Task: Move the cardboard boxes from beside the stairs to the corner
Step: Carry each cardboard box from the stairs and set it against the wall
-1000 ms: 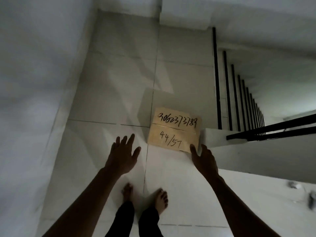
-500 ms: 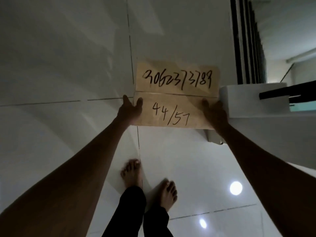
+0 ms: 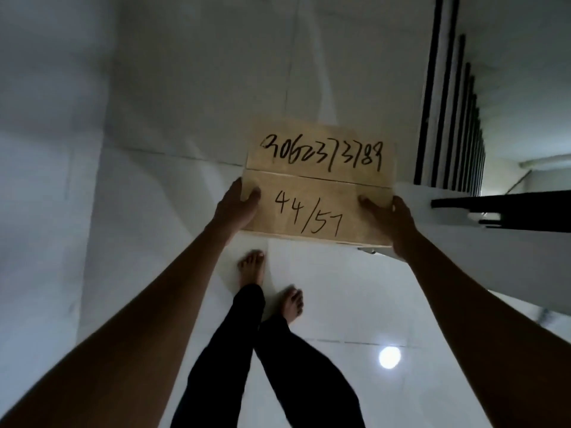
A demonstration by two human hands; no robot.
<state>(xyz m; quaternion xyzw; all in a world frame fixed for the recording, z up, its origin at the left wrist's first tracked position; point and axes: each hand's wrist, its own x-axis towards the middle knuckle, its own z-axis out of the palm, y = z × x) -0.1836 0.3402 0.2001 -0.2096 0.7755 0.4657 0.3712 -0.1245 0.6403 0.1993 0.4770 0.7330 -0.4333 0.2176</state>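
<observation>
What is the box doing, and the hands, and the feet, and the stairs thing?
cardboard box: closed, numbers written on top, held off the floor.
left hand: gripping the box's left edge, thumb on top.
right hand: gripping the box's right edge, thumb on top.
feet: bare, on the floor, one ahead of the other.
stair railing: upright dark bars, untouched.
floor: shiny, reflecting a round light.

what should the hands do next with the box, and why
Probably carry the cardboard box away from the stair railing toward the corner. The left hand and right hand already grip its two sides, and it appears lifted off the floor.
</observation>
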